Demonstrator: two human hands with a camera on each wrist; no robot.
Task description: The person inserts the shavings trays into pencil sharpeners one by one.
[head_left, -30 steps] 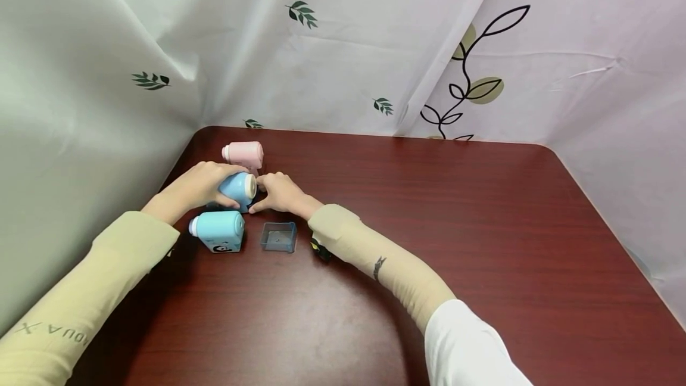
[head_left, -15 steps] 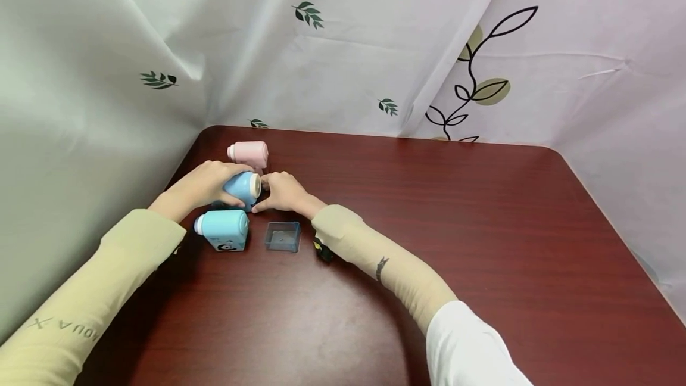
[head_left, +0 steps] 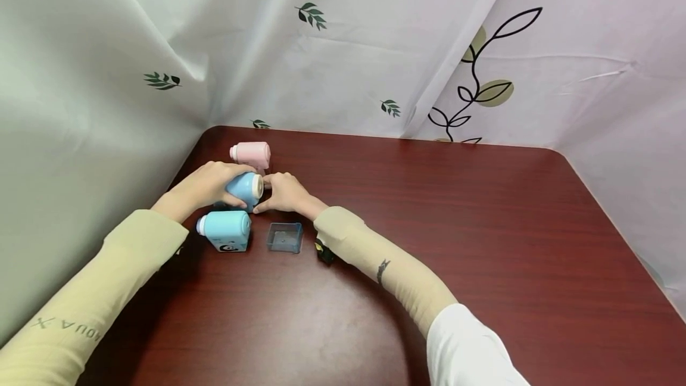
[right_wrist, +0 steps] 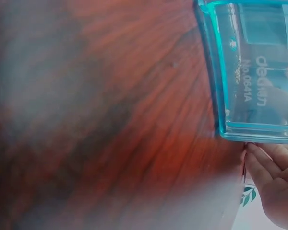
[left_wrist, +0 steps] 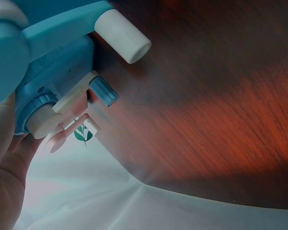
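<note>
In the head view my left hand grips a blue pencil sharpener from above, thumb and fingers round its body. On the other side, my right hand curves its thumb and fingers against the sharpener's lower front; what lies between them is partly hidden. The left wrist view shows the blue sharpener's body with a crank and blue knob. Just below the right hand stands a clear blue tray, marked with lettering in the right wrist view, where the right fingers show past its edge.
A turquoise pencil sharpener with a panda print stands nearest, left of the tray. Behind the hands is a pink one. The turquoise crank's white knob looms close in the left wrist view. A patterned curtain borders the brown table.
The head view has shifted slightly, so everything appears a little farther right. Both hands keep the same place at the blue pencil sharpener.
</note>
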